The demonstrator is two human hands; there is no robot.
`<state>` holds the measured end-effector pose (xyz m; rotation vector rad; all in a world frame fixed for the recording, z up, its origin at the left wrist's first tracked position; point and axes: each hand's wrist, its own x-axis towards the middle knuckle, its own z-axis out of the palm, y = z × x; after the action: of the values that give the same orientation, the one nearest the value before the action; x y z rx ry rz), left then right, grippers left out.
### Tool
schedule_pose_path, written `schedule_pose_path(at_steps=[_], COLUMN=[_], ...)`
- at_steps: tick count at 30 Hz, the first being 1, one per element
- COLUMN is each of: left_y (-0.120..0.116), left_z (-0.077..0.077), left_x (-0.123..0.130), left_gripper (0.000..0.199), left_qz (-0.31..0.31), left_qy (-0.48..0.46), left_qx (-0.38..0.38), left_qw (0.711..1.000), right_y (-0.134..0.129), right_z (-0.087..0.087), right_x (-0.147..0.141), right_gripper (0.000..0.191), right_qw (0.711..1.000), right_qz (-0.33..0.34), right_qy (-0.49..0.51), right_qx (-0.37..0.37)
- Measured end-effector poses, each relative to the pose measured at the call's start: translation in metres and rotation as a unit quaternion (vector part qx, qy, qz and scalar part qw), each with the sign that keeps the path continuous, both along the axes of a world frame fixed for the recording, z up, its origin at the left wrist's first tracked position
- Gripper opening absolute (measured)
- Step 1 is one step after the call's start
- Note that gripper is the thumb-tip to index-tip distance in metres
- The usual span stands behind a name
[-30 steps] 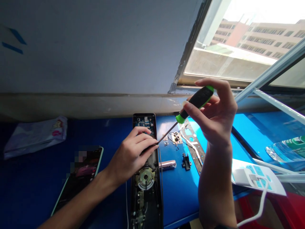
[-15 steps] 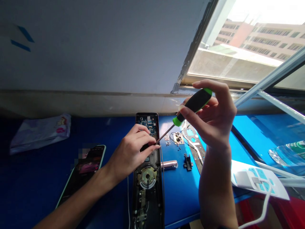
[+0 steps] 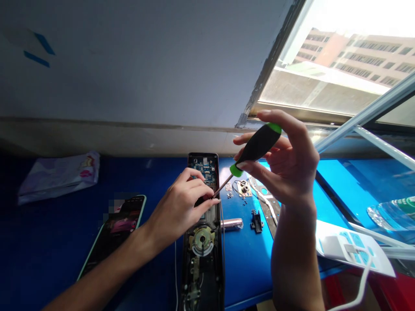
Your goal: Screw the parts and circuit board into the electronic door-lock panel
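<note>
A screwdriver (image 3: pixel 259 147) with a black and green handle slants down to the left, held in my right hand (image 3: pixel 287 162). The thumb and fingers of that hand curl around the handle, and the index finger rests at its butt end. My left hand (image 3: pixel 188 196) lies over a long black device housing (image 3: pixel 222 255), its thumb and fingertips pinched around the screwdriver's tip. What the tip meets is hidden by these fingers. Inside the opened housing show a blue circuit board (image 3: pixel 197 165) at the far end and a round metal mechanism (image 3: pixel 202 241) below my left hand.
Right of the housing lie a pink cylinder (image 3: pixel 232 224), a black bracket (image 3: pixel 257 222), small screws (image 3: pixel 230 195) and a small round-centred part (image 3: pixel 244 188). A phone (image 3: pixel 113 233) and a plastic packet (image 3: pixel 60 175) lie left. A power strip (image 3: pixel 353 250) and bottle (image 3: pixel 394 214) are right.
My right hand has shifted its fingers on the screwdriver, and the handle sits slightly further left and lower. My left hand stays at the tip. The whole view has shifted slightly.
</note>
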<state>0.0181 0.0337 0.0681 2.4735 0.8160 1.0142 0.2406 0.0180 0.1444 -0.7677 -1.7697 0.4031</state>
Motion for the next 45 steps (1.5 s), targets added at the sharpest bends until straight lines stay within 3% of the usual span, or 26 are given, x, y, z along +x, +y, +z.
schedule_pose_path(at_steps=[7,16,19,23,33,45], left_y=[0.000,0.002,0.004,0.007,0.009,0.012], left_z=[-0.002,-0.004,-0.002,-0.006,-0.023,-0.022], left_x=[0.000,0.000,-0.002,-0.002,0.004,0.001], left_gripper=[0.009,0.005,0.024,0.045,0.056,0.052], left_qz=[0.017,0.089,0.130,0.173,0.173,0.156], left_qy=[-0.003,-0.029,-0.024,-0.004,0.008,-0.006], left_qx=[0.023,0.087,0.096,0.047,-0.109,-0.093], left_qw=[1.000,0.992,0.987,0.984,0.979,0.983], right_y=[-0.006,0.009,0.013,0.017,0.026,0.031], right_z=[0.001,-0.006,-0.007,-0.009,-0.019,-0.025], right_x=[0.000,-0.005,-0.008,-0.010,-0.018,-0.023], right_gripper=[0.078,0.073,0.069,0.069,0.075,0.074], right_qw=[0.997,0.999,0.997,0.988,0.986,0.984], right_qz=[0.039,0.011,-0.043,-0.117,-0.124,-0.127], right_qy=[-0.021,0.032,0.031,0.019,0.006,-0.013], right_qx=[-0.065,0.007,0.052,0.098,0.114,0.127])
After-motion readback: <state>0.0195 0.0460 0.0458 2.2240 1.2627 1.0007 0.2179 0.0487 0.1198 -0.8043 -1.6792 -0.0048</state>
